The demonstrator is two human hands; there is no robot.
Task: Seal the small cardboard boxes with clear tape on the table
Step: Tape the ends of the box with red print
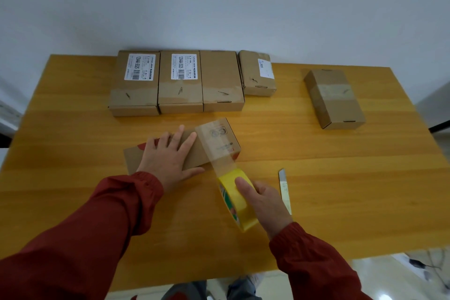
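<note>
A small cardboard box lies near the middle of the wooden table. My left hand presses flat on its top, fingers spread. A strip of clear tape runs across the box's right part and down its front side to the yellow tape roll. My right hand grips that roll just in front of the box, thumb on its outer face.
Several taped boxes stand in a row along the table's far edge. Another taped box lies apart at the far right. A utility knife lies just right of my right hand.
</note>
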